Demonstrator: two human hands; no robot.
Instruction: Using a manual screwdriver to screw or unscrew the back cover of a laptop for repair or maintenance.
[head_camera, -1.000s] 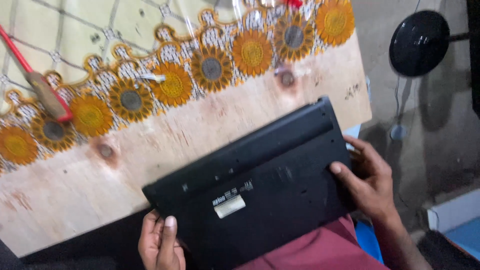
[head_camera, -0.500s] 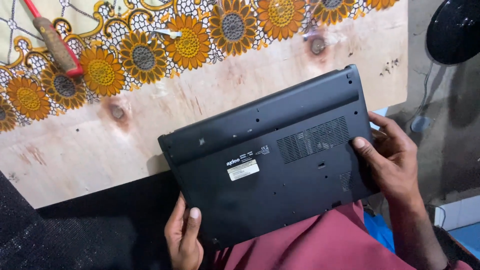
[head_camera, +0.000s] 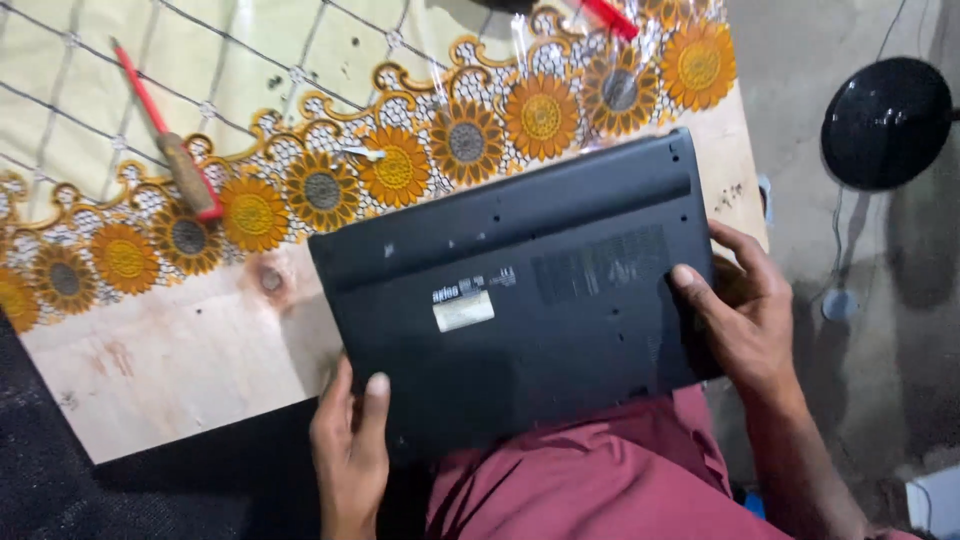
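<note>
A black laptop (head_camera: 520, 290) lies upside down, its underside with a vent grille and a pale label facing up. It rests partly on the plywood table (head_camera: 190, 350) and partly over my lap in maroon cloth. My left hand (head_camera: 350, 450) grips its near left corner, thumb on top. My right hand (head_camera: 745, 315) holds its right edge, thumb pressed on the bottom panel.
A sunflower-patterned plastic cloth (head_camera: 300, 130) covers the far part of the table. A red-shafted screwdriver with a wooden handle (head_camera: 170, 140) lies on it at left. A small white piece (head_camera: 362, 154) lies near the laptop's far edge. A round black stand base (head_camera: 885, 122) sits on the floor at right.
The laptop has slid further onto the table, away from my lap, with both hands still holding it. The view has shifted with it.
</note>
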